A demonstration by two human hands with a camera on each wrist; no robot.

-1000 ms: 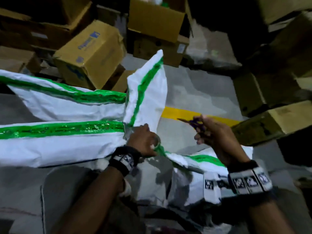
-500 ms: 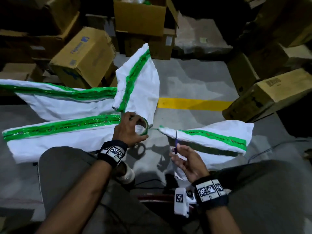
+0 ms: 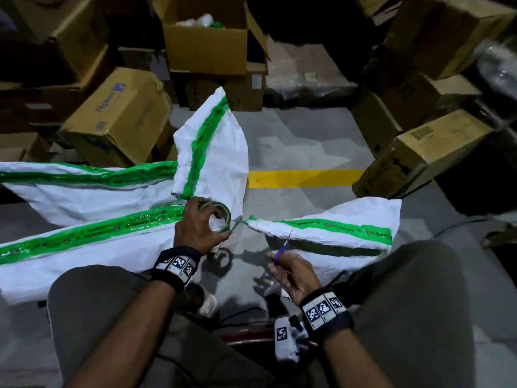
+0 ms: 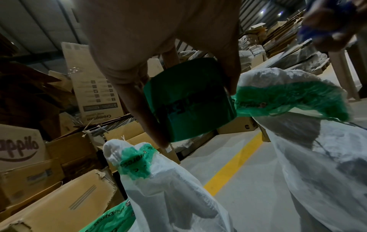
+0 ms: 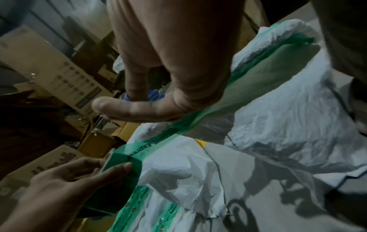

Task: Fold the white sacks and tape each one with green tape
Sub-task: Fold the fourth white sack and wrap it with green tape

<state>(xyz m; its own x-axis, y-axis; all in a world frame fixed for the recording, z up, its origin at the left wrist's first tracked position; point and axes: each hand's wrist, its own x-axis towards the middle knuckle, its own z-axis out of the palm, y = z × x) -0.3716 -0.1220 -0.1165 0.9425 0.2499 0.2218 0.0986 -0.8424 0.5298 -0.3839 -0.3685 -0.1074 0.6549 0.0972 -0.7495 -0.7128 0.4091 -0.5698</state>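
Tape roll (image 3: 216, 217) is sitting gripped in the left hand (image 3: 195, 229) fingers; the right hand (image 3: 292, 273) is pinching scissors (image 3: 282, 247) just below the sack (image 3: 330, 228). Keeping the strand taut should be helping the snip.

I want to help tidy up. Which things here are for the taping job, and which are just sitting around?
For the job:
- green tape roll, held by the left hand
- purple scissors, held by the right hand
- white sack being taped
- taped sacks on the left

Just lying about:
- cardboard boxes
- open box at the back
- yellow floor line
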